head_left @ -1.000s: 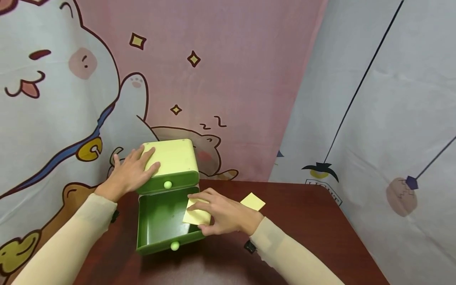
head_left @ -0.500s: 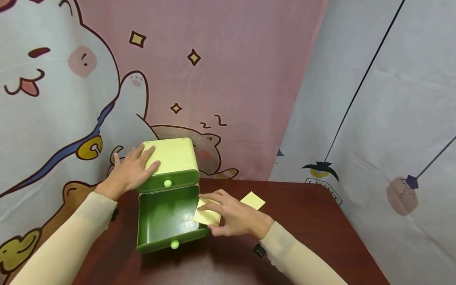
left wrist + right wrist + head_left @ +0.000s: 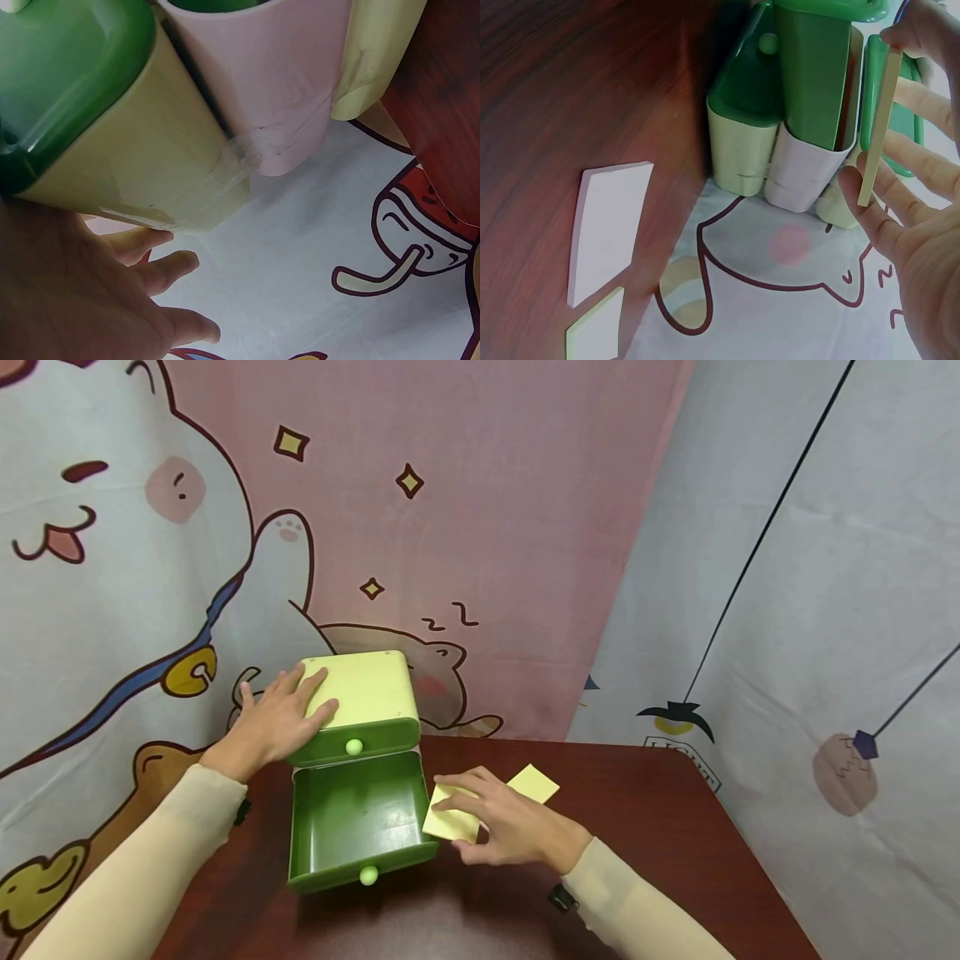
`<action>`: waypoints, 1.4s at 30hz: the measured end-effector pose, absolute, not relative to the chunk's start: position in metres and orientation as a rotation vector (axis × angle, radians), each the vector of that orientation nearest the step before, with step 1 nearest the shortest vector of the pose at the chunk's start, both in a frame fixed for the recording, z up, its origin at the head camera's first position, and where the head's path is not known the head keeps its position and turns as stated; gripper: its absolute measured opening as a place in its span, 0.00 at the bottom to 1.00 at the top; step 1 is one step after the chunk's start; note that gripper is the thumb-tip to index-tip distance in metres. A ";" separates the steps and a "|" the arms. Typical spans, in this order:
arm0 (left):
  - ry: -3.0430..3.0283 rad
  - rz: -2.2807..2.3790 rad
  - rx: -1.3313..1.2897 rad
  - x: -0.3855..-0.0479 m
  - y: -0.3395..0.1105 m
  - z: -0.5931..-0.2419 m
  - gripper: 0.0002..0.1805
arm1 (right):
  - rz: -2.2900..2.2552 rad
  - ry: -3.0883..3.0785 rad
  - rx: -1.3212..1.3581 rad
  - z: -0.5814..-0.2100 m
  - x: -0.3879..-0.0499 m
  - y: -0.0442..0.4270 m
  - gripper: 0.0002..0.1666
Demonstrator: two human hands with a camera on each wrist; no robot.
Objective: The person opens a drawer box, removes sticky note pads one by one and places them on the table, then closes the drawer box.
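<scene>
A small desktop drawer organizer [image 3: 363, 689] with pale yellow and pink casings and green drawers stands at the left of the table. My left hand [image 3: 277, 718] rests on its top left side with fingers spread. The middle green drawer [image 3: 360, 814] is pulled out and nothing shows inside it. Just right of that drawer, my right hand [image 3: 498, 818] pinches a yellow sticky note pad [image 3: 452, 812] between thumb and fingers. In the right wrist view this pad [image 3: 881, 124] appears edge-on. The left wrist view shows my left hand [image 3: 97, 292] against the yellow upper casing [image 3: 150, 150].
Behind my right hand a yellow sticky note pad [image 3: 534, 783] lies on the dark red-brown table [image 3: 637, 843]. A pale pad [image 3: 609, 232] lies beside it in the right wrist view. A cartoon-printed cloth [image 3: 487, 527] hangs close behind the organizer.
My right hand has moved right with the yellow sticky note pad, from over the open drawer to just outside its right side. My left hand stays on the organizer.
</scene>
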State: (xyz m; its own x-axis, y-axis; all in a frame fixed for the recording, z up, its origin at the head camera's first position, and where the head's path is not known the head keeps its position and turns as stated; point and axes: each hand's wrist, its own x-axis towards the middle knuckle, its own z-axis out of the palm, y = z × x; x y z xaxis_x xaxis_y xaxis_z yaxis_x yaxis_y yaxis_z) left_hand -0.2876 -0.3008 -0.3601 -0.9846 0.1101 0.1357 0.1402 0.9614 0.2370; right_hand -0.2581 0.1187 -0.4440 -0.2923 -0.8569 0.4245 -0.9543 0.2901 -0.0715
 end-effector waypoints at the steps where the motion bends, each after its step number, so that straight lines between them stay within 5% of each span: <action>1: -2.990 -0.373 -0.192 -0.287 -0.301 -0.360 0.52 | 0.452 -2.262 1.643 -0.445 -0.258 0.120 0.30; 42: -3.008 -0.396 -0.187 -0.289 -0.302 -0.361 0.52 | 0.429 -2.565 1.334 -0.473 -0.263 0.187 0.30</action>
